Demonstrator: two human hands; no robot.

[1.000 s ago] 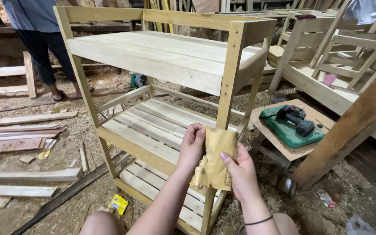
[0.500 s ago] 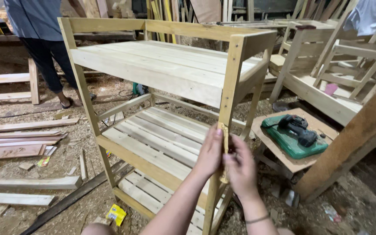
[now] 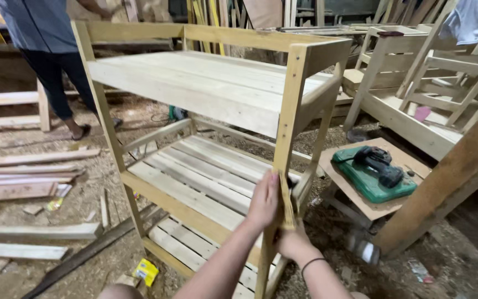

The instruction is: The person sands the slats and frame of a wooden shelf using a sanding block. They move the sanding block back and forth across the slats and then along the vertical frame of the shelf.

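left hand pressed flat against the near front leg of a pale wooden shelf rack, fingers straight up along the post with a folded yellowish sanding sheet pinched between hand and wood. right hand just below and behind the same leg, fingers curled round it and the sheet's lower end; exact finger positions partly hidden by the post. sheet sits at middle-shelf height on the rack's front right corner. rack stands on a sawdust floor. green power tool rests on a board to the right. loose planks lie left. another person's legs stand far left behind the rack. small yellow packet on floor by rack base.
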